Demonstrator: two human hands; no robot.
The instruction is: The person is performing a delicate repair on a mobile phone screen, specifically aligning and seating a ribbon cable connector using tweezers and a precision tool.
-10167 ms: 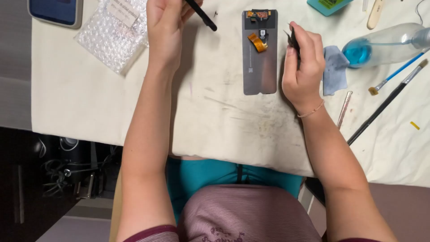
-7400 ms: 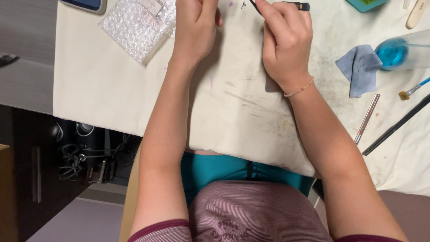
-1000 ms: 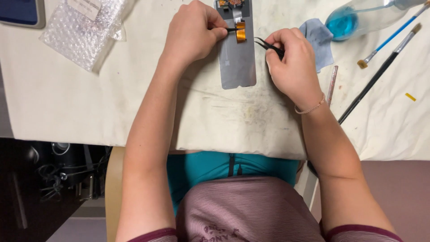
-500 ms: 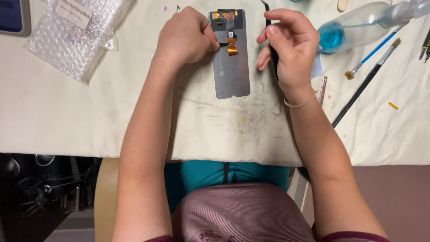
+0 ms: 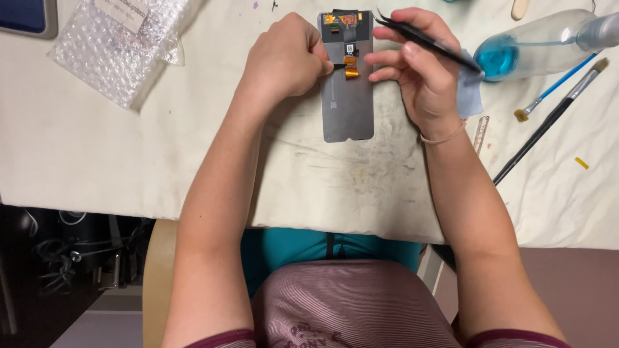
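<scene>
Grey rectangular phone display panel: lies flat, back side up, long axis running away from the person, on the stained cream cloth-covered table. It sits directly between the two hands, its near end bare and free of them.

Small orange flex ribbon: on the upper half of the panel, just below a black connector strip; further orange contacts at the panel's far edge.

Left hand: curled into a loose fist just left of the panel's upper half, fingers folded in and pinched on a thin dark tool tip that reaches across the panel edge to the orange ribbon. What the rest of the tool looks like is hidden inside the hand.

Right hand: over the panel's upper right edge, fingers partly bent, fingertips just beside the ribbon. Thumb and forefinger grip slim black tweezers, which lie slanted across the hand, points toward the panel's far corner, raised off it.

Around the hands: pale blue folded cloth just right of the right hand; clear plastic bottle with blue liquid lying on its side; blue-handled brush and long black-handled brush near it; bubble-wrap pouch well apart at the left.
</scene>
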